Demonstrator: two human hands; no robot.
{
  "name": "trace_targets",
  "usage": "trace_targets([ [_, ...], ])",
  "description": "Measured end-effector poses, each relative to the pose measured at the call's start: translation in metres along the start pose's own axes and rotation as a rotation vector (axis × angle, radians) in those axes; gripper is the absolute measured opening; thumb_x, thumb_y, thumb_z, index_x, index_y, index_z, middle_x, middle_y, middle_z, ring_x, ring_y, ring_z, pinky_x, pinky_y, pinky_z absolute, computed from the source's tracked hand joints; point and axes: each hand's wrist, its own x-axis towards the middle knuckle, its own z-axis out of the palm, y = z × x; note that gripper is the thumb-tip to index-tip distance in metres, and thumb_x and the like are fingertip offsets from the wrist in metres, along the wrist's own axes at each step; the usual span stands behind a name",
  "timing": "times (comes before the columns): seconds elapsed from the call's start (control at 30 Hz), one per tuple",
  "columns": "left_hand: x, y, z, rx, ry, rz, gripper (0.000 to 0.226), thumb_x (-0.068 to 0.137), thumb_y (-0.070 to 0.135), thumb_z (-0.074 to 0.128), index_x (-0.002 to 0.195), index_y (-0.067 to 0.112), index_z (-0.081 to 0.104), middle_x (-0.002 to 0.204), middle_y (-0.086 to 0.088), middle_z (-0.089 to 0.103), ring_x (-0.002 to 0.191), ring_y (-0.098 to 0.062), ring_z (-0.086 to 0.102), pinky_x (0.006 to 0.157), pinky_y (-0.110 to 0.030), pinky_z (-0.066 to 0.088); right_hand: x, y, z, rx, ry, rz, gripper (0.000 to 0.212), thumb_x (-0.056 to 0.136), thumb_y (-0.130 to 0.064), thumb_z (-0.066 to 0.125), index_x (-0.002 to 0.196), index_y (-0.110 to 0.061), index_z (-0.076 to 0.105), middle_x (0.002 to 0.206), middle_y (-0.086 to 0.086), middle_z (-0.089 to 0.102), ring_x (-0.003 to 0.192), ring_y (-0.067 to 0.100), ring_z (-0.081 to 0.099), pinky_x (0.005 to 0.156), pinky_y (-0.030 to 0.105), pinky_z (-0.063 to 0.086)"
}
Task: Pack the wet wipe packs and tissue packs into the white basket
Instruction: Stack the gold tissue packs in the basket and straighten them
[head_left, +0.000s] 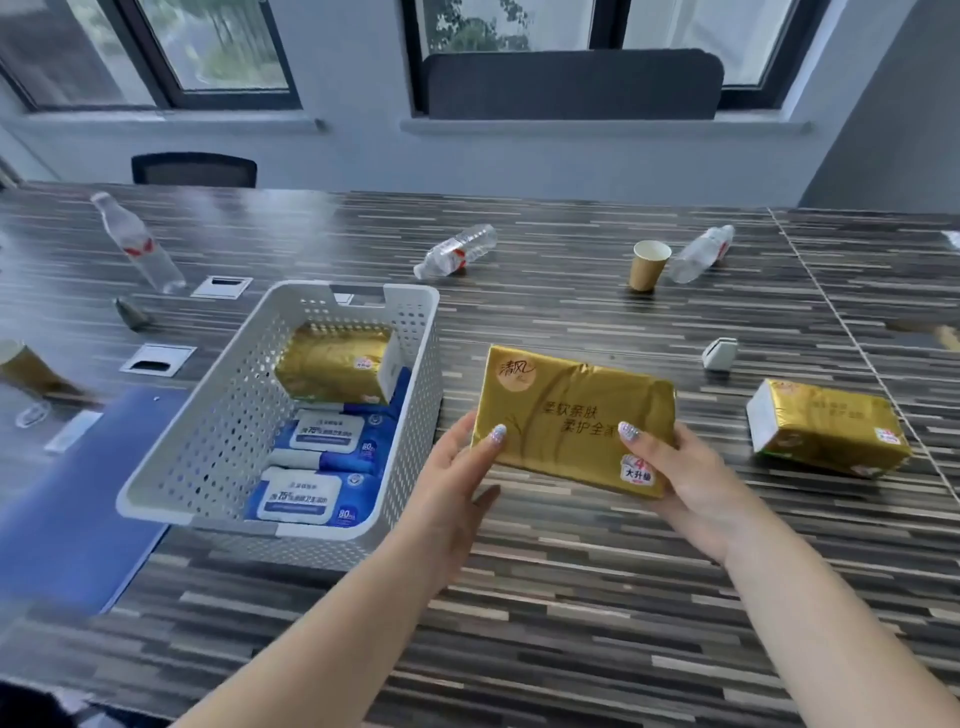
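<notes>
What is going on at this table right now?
A person holds a gold tissue pack in both hands, left hand and right hand, just right of the white basket. The basket already has one tissue pack and blue wet wipe packs. Another tissue pack waits on the table.

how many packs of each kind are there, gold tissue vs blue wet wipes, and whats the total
Gold tissue packs: 3 (one in the white basket at, one held in both hands, one on the table)
Blue wet wipe packs: 2 (both in the basket, and)
Total: 5
</notes>
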Motion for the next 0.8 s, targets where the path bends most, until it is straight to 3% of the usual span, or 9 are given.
trace_targets([
  [0.17, -0.013, 0.038, -0.015, 0.254, -0.156, 0.027, 0.052, 0.076, 0.038, 0.068, 0.123, 0.018, 0.057, 0.114, -0.003, 0.071, 0.109, -0.024, 0.064, 0.099, -0.044, 0.046, -0.014, -0.002, 0.017, -0.075, -0.066, -0.056, 0.1, 0.033, -0.044, 0.094, 0.123, -0.022, 0.058, 0.119, 0.008, 0.069, 0.104, 0.025, 0.069, 0.074, 0.031, 0.058],
  [0.3, -0.017, 0.052, -0.02, 0.323, -0.142, 0.088, 0.054, 0.075, 0.049, 0.062, 0.123, 0.026, 0.055, 0.117, -0.004, 0.069, 0.109, -0.023, 0.066, 0.095, -0.046, 0.051, -0.024, -0.005, 0.035, -0.099, -0.091, -0.066, 0.094, 0.034, -0.047, 0.092, 0.118, -0.021, 0.061, 0.114, 0.008, 0.071, 0.099, 0.025, 0.071, 0.069, 0.033, 0.058],
  [0.43, -0.019, 0.058, -0.019, 0.341, -0.093, 0.095, 0.059, 0.073, 0.06, 0.058, 0.122, 0.028, 0.056, 0.118, -0.003, 0.068, 0.109, -0.023, 0.064, 0.096, -0.049, 0.051, -0.029, -0.012, 0.054, -0.195, 0.017, -0.079, 0.069, 0.059, -0.061, 0.064, 0.115, -0.022, 0.059, 0.106, 0.007, 0.072, 0.095, 0.024, 0.07, 0.075, 0.04, 0.057],
  [0.57, -0.02, 0.061, -0.021, 0.295, -0.025, 0.126, 0.057, 0.074, 0.058, 0.061, 0.119, 0.022, 0.059, 0.111, -0.005, 0.071, 0.102, -0.024, 0.068, 0.091, -0.05, 0.054, -0.029, -0.015, 0.062, -0.391, 0.116, -0.145, 0.072, 0.059, -0.074, 0.049, 0.111, -0.026, 0.059, 0.105, 0.004, 0.071, 0.097, 0.023, 0.069, 0.088, 0.048, 0.055],
  [0.73, -0.023, 0.068, -0.023, 0.244, -0.036, 0.162, 0.033, 0.086, 0.047, 0.06, 0.105, 0.022, 0.07, 0.105, -0.005, 0.074, 0.102, -0.025, 0.069, 0.089, -0.047, 0.054, -0.028, -0.017, 0.07, -0.453, 0.152, -0.224, 0.054, 0.069, -0.07, 0.043, 0.102, -0.031, 0.062, 0.1, -0.003, 0.073, 0.096, 0.017, 0.068, 0.085, 0.04, 0.054],
  [0.8, -0.021, 0.071, -0.028, 0.216, -0.027, 0.126, 0.039, 0.081, 0.048, 0.059, 0.106, 0.02, 0.069, 0.104, -0.005, 0.075, 0.101, -0.025, 0.07, 0.09, -0.048, 0.054, -0.027, -0.02, 0.076, -0.431, 0.132, -0.185, 0.05, 0.071, -0.066, 0.044, 0.102, -0.032, 0.062, 0.099, -0.002, 0.072, 0.093, 0.017, 0.068, 0.079, 0.034, 0.053],
])
